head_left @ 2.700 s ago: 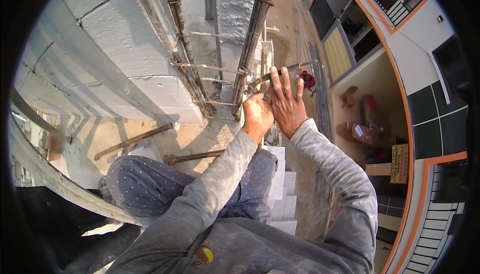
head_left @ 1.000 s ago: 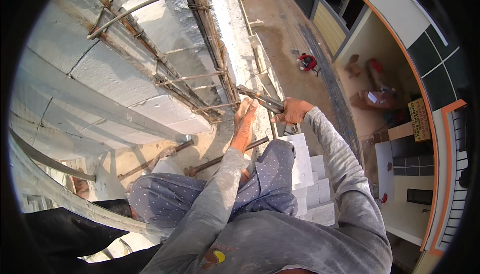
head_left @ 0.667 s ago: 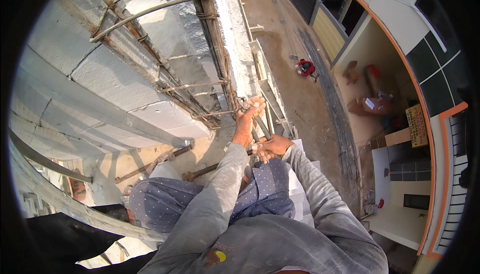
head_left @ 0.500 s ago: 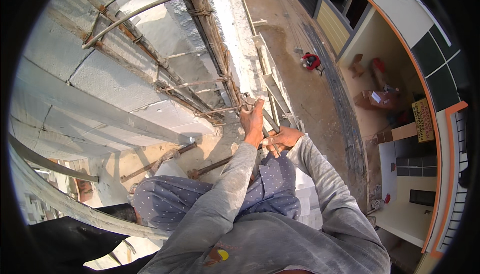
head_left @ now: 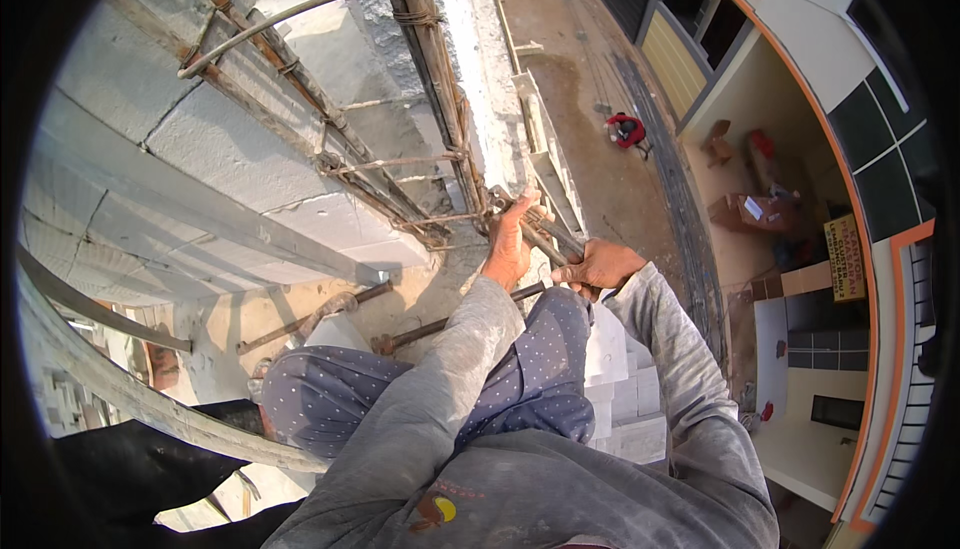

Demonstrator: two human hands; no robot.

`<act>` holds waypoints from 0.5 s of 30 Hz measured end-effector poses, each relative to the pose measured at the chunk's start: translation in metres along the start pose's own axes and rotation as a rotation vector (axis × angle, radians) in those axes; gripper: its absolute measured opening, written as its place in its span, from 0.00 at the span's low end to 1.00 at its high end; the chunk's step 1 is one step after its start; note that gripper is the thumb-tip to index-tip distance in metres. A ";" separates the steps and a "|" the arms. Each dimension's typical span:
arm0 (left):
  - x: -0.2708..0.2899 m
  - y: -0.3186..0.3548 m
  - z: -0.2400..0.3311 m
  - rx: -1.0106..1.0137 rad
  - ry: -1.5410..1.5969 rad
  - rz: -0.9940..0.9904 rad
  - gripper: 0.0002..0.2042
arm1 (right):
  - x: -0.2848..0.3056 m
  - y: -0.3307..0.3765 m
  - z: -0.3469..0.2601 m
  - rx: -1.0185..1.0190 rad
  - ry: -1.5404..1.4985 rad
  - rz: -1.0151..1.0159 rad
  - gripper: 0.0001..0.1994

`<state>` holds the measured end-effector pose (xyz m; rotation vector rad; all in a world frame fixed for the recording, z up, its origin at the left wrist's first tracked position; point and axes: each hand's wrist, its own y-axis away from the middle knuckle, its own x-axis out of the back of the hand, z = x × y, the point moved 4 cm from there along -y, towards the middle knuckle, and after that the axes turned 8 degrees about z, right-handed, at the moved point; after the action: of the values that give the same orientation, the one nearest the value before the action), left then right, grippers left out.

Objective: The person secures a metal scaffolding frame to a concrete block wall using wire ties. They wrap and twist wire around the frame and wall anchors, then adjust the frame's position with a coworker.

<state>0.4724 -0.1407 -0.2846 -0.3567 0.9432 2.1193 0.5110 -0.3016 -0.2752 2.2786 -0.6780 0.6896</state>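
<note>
My left hand [head_left: 507,249] is closed around the near end of a rebar cage [head_left: 440,79], where the rusty bars meet the wall top. Short metal bars [head_left: 548,241] run from beside that hand toward my right hand [head_left: 600,267]. The right hand is closed at their near end, just beyond my raised knee, its fingers curled under. Whether these bars are a tool's handles or loose rebar, I cannot make out. Both palms are hidden, so the exact grip does not show.
Pale block walls [head_left: 230,139] stand on the left, with a second rebar cage [head_left: 300,89] against them. Steel pipes [head_left: 315,319] lie beside my legs. To the right the wall drops to a street [head_left: 590,79], where a person in red [head_left: 625,130] crouches below.
My right hand has shifted slightly right and turned, its back now facing up. The left hand stays at the cage's end. The whole view has shifted a little.
</note>
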 end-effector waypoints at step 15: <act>-0.028 0.006 0.002 0.174 0.323 -0.122 0.13 | 0.054 0.000 -0.029 -0.292 -0.371 -0.394 0.17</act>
<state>0.4868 -0.1570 -0.2655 -0.6630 1.2476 1.8854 0.5419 -0.2967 -0.2223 2.1860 -0.4366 -0.0217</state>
